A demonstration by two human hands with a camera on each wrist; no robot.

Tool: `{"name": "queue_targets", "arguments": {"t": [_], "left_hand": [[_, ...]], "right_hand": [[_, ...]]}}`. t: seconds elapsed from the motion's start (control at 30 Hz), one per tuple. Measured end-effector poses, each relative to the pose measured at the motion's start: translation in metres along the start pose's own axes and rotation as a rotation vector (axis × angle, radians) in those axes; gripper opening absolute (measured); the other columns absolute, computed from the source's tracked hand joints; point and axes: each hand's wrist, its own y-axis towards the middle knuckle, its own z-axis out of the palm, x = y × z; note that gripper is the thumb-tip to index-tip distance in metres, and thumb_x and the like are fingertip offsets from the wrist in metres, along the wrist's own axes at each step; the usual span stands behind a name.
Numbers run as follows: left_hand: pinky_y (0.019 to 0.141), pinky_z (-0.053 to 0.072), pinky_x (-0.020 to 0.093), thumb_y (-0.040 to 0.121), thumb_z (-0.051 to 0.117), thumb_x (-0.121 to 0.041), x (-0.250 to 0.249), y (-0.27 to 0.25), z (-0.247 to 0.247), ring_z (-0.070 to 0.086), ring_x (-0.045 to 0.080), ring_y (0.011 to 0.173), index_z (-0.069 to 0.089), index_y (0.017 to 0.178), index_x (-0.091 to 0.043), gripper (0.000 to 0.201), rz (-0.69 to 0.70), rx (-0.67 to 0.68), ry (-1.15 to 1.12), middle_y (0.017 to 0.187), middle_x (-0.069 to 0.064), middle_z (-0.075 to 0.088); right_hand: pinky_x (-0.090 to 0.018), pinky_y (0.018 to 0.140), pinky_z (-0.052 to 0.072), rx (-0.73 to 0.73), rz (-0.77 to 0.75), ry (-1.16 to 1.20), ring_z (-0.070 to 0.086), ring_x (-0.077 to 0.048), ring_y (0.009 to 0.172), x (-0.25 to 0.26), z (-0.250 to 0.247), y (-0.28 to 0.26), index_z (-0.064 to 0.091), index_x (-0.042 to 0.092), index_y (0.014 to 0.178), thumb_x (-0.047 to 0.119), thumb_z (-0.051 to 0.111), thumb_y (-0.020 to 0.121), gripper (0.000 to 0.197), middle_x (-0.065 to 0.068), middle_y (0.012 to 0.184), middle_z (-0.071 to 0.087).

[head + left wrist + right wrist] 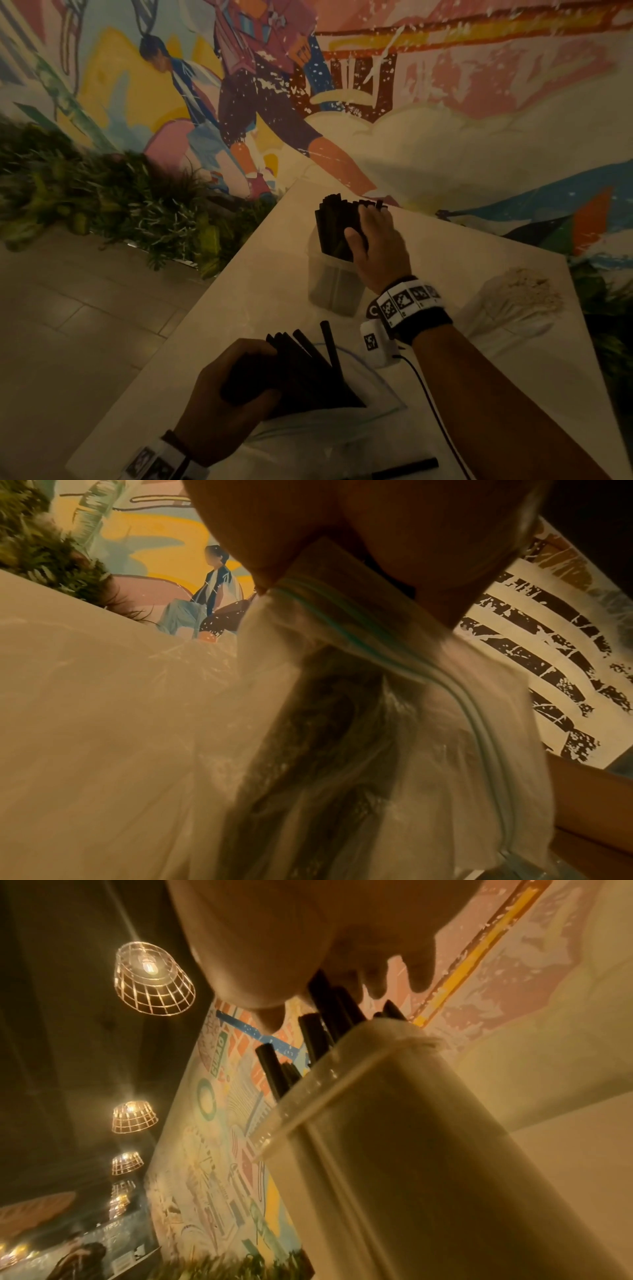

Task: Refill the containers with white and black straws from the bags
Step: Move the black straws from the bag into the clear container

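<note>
A clear plastic container point(334, 284) point(394, 1137) stands on the white table point(260, 274), filled with upright black straws point(334, 226) point(329, 1007). My right hand point(371, 240) point(308, 969) grips a bunch of those straws at their tops, thumb on the near side. Near the table's front, my left hand point(233, 387) point(377, 534) holds the mouth of a clear zip bag point(359, 404) point(377, 696) together with a bundle of black straws point(308, 370) sticking out of it. A second container of white straws point(517, 301) stands at the right.
One loose black straw point(400, 469) lies at the table's near edge. A cable point(431, 404) runs from the right wrist device across the table. A painted wall rises behind, green plants point(102, 195) line the left, and tiled floor lies beyond the table's left edge.
</note>
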Motion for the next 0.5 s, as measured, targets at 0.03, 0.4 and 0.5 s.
{"name": "queue_targets", "arguments": {"t": [0.03,0.4,0.5], "left_hand": [[0.073,0.053,0.016,0.063,0.077,-0.012,-0.001,0.000,0.000,0.066,0.007,0.087,0.062,0.093,-0.042,0.044,0.001,0.001,-0.005,0.094,-0.013,0.068],[0.071,0.053,0.024,0.065,0.078,-0.007,0.004,0.000,-0.002,0.066,0.009,0.089,0.062,0.093,-0.043,0.049,-0.032,0.014,0.015,0.095,-0.012,0.068],[0.070,0.053,0.019,0.067,0.079,0.003,0.002,0.000,-0.002,0.066,0.007,0.085,0.062,0.091,-0.044,0.055,-0.023,0.019,0.015,0.092,-0.013,0.068]], "right_hand": [[-0.055,0.109,0.029,0.004,0.006,-0.024,0.020,-0.032,0.143,0.001,-0.002,0.002,0.030,0.011,0.145,0.051,0.025,0.093,0.066,-0.014,0.154,0.026],[-0.054,0.111,0.017,0.145,-0.146,-0.367,0.025,-0.030,0.135,0.025,-0.003,0.018,0.040,0.026,0.136,0.051,0.044,0.090,0.053,-0.002,0.145,0.036],[-0.055,0.109,0.024,-0.042,-0.160,-0.163,0.035,-0.030,0.133,0.032,-0.018,0.008,0.046,0.021,0.133,0.053,0.048,0.086,0.057,-0.007,0.142,0.044]]}}
